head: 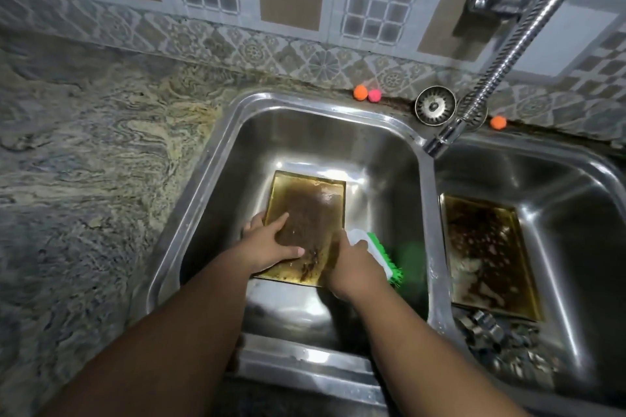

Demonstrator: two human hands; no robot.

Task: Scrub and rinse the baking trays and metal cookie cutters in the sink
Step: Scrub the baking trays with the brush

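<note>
A gold baking tray [313, 200] with dark brown grime lies in the left sink basin [382, 159]. My left hand [271, 244] holds its near left edge, thumb across the dirty surface and fingers at the rim. My right hand [349, 267] grips a white scrub brush with green bristles [376, 252] at the tray's near right corner. A second dirty gold tray [487, 254] lies in the right basin [582, 200]. Several metal cookie cutters [487, 328] lie in front of that tray.
A flexible steel faucet hose [501, 54] hangs over the divider between the basins. A sink strainer [435, 106] and small orange and pink balls [367, 93] sit on the back ledge. Marbled stone counter [84, 162] spreads to the left.
</note>
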